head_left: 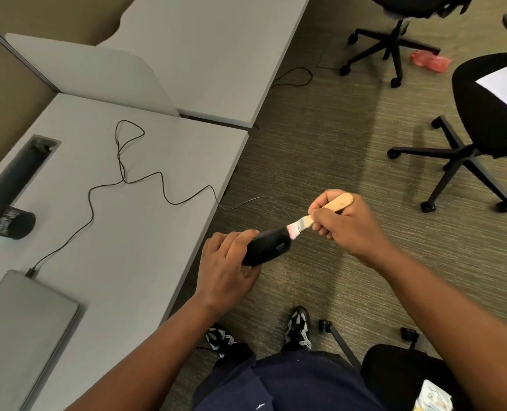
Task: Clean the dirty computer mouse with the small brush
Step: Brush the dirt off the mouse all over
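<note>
My left hand (pixel 227 266) grips a black computer mouse (pixel 268 246) in the air, just off the desk's right edge and over the carpet. My right hand (pixel 345 223) holds a small brush (pixel 320 215) with a pale wooden handle and a metal ferrule. The brush's light bristles touch the mouse's upper right end. The mouse's thin black cable (pixel 163 185) trails left across the grey desk (pixel 121 232) to a closed grey laptop (pixel 21 330).
A black mesh cup (pixel 7 222) lies on its side at the desk's left, beside a cable slot (pixel 24 170). Black office chairs (pixel 483 129) stand on the carpet to the right, one more behind me. A red bag (pixel 430 60) lies on the floor.
</note>
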Available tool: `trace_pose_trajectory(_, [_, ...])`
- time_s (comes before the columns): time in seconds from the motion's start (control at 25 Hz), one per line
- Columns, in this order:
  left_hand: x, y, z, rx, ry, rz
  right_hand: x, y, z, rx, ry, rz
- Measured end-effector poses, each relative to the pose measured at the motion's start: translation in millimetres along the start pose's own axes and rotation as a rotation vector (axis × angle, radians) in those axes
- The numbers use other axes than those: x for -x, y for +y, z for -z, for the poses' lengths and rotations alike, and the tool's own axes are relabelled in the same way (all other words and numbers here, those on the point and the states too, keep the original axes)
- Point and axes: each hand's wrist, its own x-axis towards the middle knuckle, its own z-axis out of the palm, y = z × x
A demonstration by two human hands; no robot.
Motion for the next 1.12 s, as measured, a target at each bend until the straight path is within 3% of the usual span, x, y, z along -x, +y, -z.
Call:
trace_pose_trajectory(0.16, [-2.0,-3.6,3.1,0.130,-0.025,0.073,0.6,-1.5,3.0,-0.137,-0.037,0.099])
trace_pose_trajectory(0.32, [-6.8,-5.4,7.0,0.176,-0.022,0.152,1.3,3.0,-0.9,-0.071,-0.104,0.071])
trace_pose_trajectory(0.56, [-6.1,-0.1,9.9,0.194,-0.063,0.239,-0.4,-1.3,-0.1,-0.171,-0.088,0.127])
trace_pose_trajectory(1.12, [-13.9,4.9,20.6,0.302,-0.096,0.476,3.4,-5.7,-1.3,-0.065,-0.194,0.158])
